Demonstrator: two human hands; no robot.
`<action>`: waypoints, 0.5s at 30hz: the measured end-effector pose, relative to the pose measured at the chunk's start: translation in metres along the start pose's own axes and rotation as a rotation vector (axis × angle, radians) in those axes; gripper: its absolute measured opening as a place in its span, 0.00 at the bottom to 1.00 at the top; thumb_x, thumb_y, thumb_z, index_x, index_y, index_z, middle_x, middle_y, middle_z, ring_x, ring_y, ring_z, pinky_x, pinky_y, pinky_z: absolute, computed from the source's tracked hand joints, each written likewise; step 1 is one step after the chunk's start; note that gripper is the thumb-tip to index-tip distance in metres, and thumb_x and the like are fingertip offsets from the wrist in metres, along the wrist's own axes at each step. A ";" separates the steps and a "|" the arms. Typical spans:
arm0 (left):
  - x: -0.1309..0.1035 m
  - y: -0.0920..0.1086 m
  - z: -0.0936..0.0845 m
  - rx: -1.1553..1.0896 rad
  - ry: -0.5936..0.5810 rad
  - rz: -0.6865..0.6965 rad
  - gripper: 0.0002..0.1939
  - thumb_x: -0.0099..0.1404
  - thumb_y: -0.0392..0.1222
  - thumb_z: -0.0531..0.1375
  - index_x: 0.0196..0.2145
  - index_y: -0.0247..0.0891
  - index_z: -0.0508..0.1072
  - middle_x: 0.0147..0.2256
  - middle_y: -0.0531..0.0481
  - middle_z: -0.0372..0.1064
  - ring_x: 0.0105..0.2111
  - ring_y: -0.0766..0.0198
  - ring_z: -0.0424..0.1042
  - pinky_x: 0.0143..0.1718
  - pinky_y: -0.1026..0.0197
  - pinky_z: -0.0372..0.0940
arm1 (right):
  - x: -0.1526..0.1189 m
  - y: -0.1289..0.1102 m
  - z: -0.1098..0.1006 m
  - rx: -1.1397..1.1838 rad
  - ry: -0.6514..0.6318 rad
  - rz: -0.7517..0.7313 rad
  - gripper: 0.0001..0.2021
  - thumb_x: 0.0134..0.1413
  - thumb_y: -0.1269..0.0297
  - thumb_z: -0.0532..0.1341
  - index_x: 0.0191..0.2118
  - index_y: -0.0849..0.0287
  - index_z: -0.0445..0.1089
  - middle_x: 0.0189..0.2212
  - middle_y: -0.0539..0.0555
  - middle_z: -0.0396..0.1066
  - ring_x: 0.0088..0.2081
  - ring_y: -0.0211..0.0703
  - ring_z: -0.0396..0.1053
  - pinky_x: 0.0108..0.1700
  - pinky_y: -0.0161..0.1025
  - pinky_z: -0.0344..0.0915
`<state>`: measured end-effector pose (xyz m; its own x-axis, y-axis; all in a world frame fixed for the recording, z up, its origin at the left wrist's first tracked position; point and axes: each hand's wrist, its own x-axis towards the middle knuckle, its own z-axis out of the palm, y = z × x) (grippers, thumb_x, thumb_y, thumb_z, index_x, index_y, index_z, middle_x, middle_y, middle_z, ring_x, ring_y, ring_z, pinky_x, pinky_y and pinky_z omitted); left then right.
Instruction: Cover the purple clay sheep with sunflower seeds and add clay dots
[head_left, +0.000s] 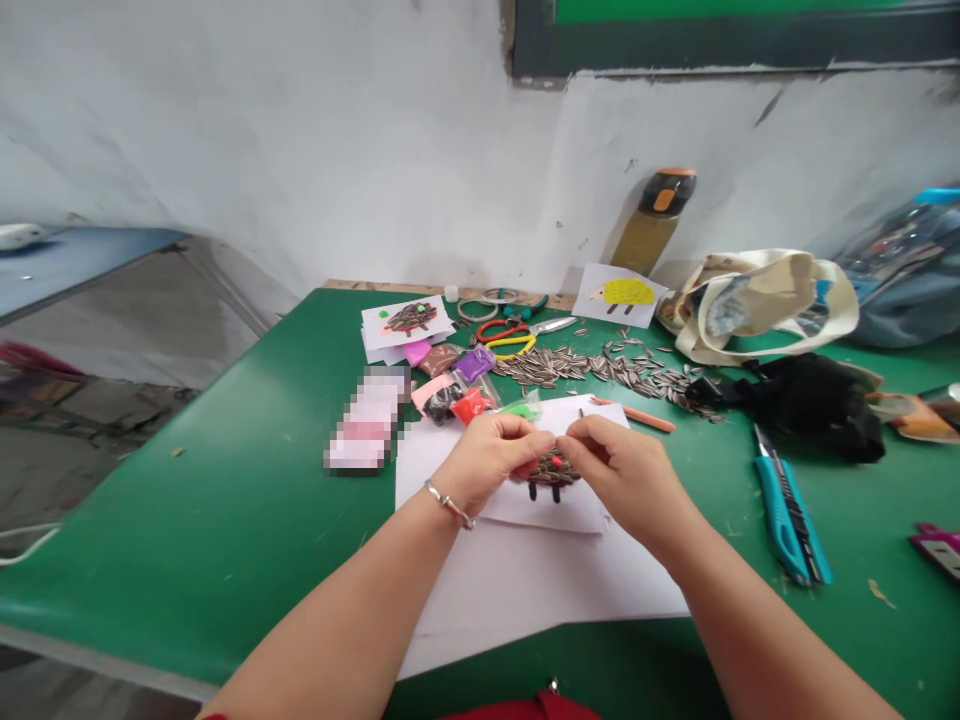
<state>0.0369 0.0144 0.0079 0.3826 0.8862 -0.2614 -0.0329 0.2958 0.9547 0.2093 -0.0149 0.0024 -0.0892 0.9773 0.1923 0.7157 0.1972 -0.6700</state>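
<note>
My left hand (487, 462) and my right hand (626, 475) meet fingertip to fingertip above a white card. Both are closed in a pinch, and whatever sits between the fingertips is too small to make out. Partly hidden under them is a hedgehog-like picture (553, 472) covered in striped seeds, with two dark legs and a red spot. Its card (517, 513) lies on larger white sheets (517, 590). Behind the hands are small bags of coloured clay, among them a red one (471, 404) and a purple one (474, 363).
Loose sunflower seeds (544, 368) spread behind the paper, near scissors (514, 335). A seed-covered picture (412, 318) lies back left, a yellow hedgehog drawing (628, 292) back right. Rightward are a utility knife (787, 515), black cloth (817, 405), cloth bag (765, 300) and bottle (652, 220).
</note>
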 end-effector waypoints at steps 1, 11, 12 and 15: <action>0.000 0.000 0.000 -0.016 -0.001 -0.004 0.17 0.50 0.49 0.68 0.21 0.33 0.71 0.17 0.56 0.60 0.19 0.72 0.58 0.22 0.66 0.53 | 0.000 0.001 0.001 0.009 -0.001 0.011 0.10 0.57 0.59 0.58 0.27 0.56 0.66 0.19 0.46 0.66 0.21 0.35 0.60 0.25 0.33 0.56; 0.002 -0.002 -0.001 -0.131 0.029 -0.076 0.16 0.50 0.49 0.69 0.28 0.32 0.75 0.23 0.51 0.69 0.22 0.70 0.66 0.25 0.65 0.58 | 0.002 0.008 0.000 0.059 -0.055 0.073 0.13 0.60 0.58 0.53 0.32 0.55 0.73 0.21 0.49 0.72 0.23 0.39 0.69 0.27 0.35 0.62; 0.002 -0.002 -0.002 -0.116 0.022 -0.057 0.16 0.51 0.50 0.69 0.25 0.32 0.73 0.21 0.52 0.67 0.21 0.71 0.64 0.24 0.65 0.56 | 0.002 0.007 -0.001 0.038 -0.042 0.078 0.14 0.59 0.57 0.54 0.28 0.56 0.72 0.19 0.48 0.70 0.22 0.38 0.67 0.25 0.35 0.60; 0.002 -0.001 -0.002 -0.078 0.015 0.002 0.18 0.52 0.49 0.68 0.20 0.33 0.70 0.16 0.56 0.60 0.18 0.72 0.58 0.21 0.66 0.52 | 0.002 0.006 -0.004 0.033 0.036 0.067 0.12 0.55 0.56 0.59 0.25 0.56 0.69 0.18 0.47 0.67 0.21 0.37 0.64 0.24 0.34 0.58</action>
<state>0.0354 0.0166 0.0065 0.3683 0.8918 -0.2627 -0.1056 0.3208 0.9412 0.2159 -0.0120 0.0017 -0.0165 0.9851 0.1711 0.6960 0.1342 -0.7054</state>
